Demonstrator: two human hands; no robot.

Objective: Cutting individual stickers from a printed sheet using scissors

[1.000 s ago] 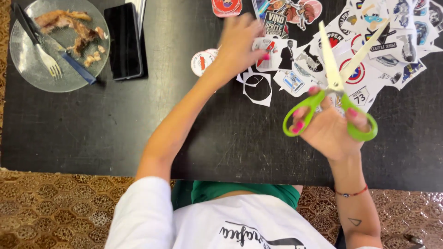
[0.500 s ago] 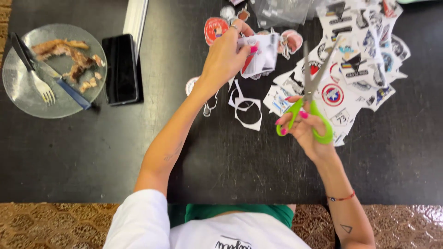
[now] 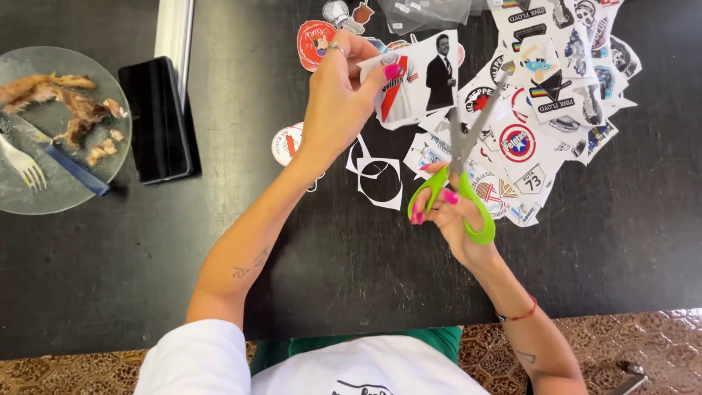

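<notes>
Change: my left hand [image 3: 338, 102] was flat on the sticker pile; now it has lifted a sticker sheet [image 3: 413, 80] off the black table [image 3: 131, 271].
Scissors: before, the green scissors [image 3: 459, 183] were farther from the sheet; now the blades point up beside it.
Left hand: raised, fingers pinching the sheet's left edge.
Right hand: my right hand [image 3: 450, 219] has its fingers in the green loops, gripping the scissors.
Sheet: above the sticker pile [image 3: 556, 95].
Nearby: a plate [image 3: 44, 197] and dark phone [image 3: 155, 121] sit far left.
</notes>
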